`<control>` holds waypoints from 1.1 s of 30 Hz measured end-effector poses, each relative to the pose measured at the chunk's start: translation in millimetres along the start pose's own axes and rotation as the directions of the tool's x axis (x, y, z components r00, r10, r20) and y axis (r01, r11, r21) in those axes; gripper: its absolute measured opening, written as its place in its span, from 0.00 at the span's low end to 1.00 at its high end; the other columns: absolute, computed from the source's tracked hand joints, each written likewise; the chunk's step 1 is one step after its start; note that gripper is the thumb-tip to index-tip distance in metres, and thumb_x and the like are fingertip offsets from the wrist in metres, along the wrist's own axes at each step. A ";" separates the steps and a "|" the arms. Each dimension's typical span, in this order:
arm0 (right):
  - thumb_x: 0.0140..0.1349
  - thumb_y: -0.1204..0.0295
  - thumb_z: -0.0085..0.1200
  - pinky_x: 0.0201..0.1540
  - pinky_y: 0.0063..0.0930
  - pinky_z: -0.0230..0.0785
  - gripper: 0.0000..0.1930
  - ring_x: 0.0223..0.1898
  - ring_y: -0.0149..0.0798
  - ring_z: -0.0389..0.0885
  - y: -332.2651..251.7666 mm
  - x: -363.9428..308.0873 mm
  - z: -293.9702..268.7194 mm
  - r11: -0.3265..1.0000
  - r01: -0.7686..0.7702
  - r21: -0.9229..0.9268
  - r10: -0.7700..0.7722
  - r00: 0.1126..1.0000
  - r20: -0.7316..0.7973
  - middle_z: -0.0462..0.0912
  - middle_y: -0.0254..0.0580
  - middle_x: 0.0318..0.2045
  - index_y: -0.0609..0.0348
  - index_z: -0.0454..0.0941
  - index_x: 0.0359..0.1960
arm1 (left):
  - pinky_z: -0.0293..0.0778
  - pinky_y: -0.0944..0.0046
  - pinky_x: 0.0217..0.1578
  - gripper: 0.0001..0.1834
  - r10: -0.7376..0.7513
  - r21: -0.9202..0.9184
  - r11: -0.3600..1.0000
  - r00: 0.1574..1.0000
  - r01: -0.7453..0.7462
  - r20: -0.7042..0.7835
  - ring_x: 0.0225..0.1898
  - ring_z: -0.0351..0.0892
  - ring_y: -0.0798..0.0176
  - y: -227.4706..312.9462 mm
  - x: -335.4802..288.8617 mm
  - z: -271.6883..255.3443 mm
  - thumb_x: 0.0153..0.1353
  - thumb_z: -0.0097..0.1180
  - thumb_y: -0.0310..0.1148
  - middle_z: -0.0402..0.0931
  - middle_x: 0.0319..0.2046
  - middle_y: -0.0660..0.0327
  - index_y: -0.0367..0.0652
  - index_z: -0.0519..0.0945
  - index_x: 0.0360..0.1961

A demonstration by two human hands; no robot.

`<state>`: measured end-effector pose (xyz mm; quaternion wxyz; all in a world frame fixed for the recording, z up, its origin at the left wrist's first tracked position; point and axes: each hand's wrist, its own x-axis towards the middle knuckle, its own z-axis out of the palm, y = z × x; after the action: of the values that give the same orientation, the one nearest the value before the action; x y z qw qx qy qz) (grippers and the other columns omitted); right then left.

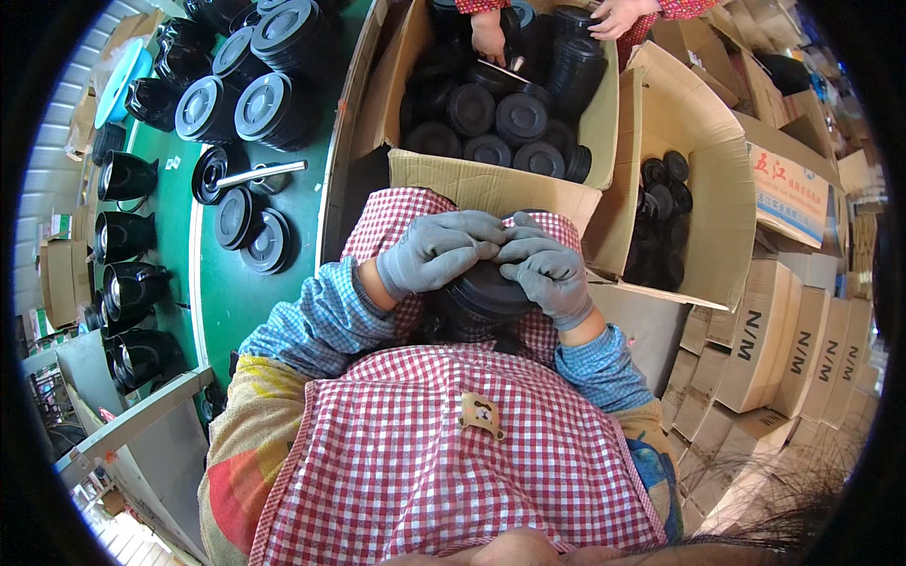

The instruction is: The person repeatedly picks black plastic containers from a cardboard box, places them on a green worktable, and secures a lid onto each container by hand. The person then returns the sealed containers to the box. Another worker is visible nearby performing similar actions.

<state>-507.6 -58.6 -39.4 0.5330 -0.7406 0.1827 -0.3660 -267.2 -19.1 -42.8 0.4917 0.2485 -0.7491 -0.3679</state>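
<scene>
A round black plastic lid (486,292) rests on my lap over a red-checked apron. My left hand (436,250), in a grey glove, lies on the lid's upper left edge with fingers curled over it. From the right, my right hand (547,269), also gloved, presses on the lid's top, its fingers meeting the left hand's. Most of the lid is hidden under both hands.
An open cardboard box (491,181) of black lids stands before my knees; another person's hands (491,38) reach into its far end. A second open box (717,179) with lids is at right. Stacked lids (274,104) and black kettles (127,288) sit on the green conveyor at left. Sealed cartons (783,349) fill the right.
</scene>
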 end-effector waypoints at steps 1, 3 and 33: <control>0.54 0.78 0.61 0.72 0.49 0.55 0.03 0.54 0.45 0.81 -0.3 -0.4 0.6 1.000 -0.007 0.011 0.007 1.000 0.003 0.88 0.42 0.40 0.59 0.83 0.23 | 0.72 0.47 0.60 0.16 0.004 -0.026 1.000 1.000 -0.004 0.003 0.55 0.80 0.42 1.0 0.7 -0.4 0.70 0.45 0.28 0.80 0.50 0.41 0.29 0.84 0.41; 0.54 0.79 0.61 0.71 0.48 0.58 0.03 0.54 0.45 0.81 -3.0 -3.4 2.0 0.996 -0.059 0.067 0.060 0.998 -0.010 0.87 0.43 0.40 0.60 0.84 0.24 | 0.72 0.46 0.60 0.16 0.027 0.009 1.000 0.999 -0.027 0.017 0.55 0.80 0.41 -1.3 -0.6 0.5 0.70 0.45 0.28 0.80 0.50 0.42 0.29 0.84 0.42; 0.72 0.68 0.49 0.69 0.44 0.60 0.18 0.66 0.56 0.70 0.2 -11.6 6.9 0.937 -0.074 -0.343 0.038 0.993 -0.111 0.75 0.58 0.62 0.62 0.75 0.59 | 0.41 0.36 0.72 0.46 -0.254 0.588 0.803 0.948 0.097 0.191 0.75 0.47 0.31 72.6 17.8 1.0 0.68 0.44 0.63 0.53 0.74 0.37 0.38 0.58 0.74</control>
<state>-510.2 -46.5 -44.8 0.3947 -0.7975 0.2924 -0.3503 -275.9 12.1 24.6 0.2550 0.4027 -0.8561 -0.1999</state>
